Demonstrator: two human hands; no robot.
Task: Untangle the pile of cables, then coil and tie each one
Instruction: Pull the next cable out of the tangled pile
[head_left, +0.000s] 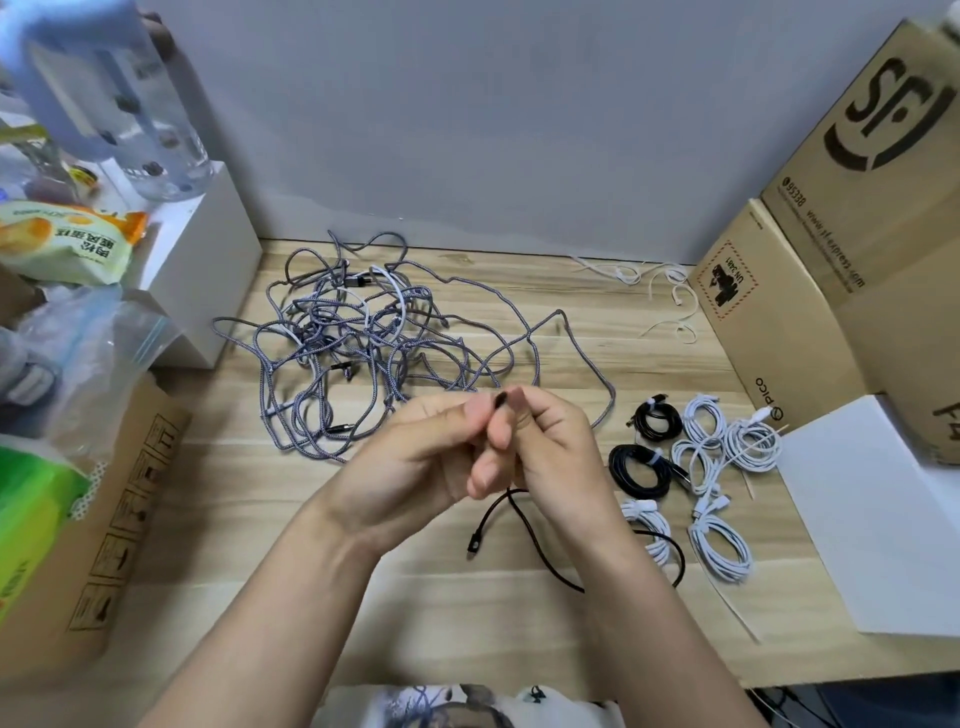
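A tangled pile of grey braided cables (358, 348) lies at the back middle of the wooden table (597, 338). My left hand (415, 462) and my right hand (550, 447) meet above the table's middle, both pinching the end of a black cable (530, 535). Its dark plug tip shows between my fingertips. The rest of it hangs down and loops over the table toward the right. Several coiled white cables (722, 457) and two coiled black cables (644, 467) lie tied at the right.
Loose white ties (665, 291) lie at the back right beside stacked cardboard boxes (831, 260). A white sheet (878, 519) covers the right edge. At the left stand a white box (208, 270), bottles, bags and a cardboard box (93, 545).
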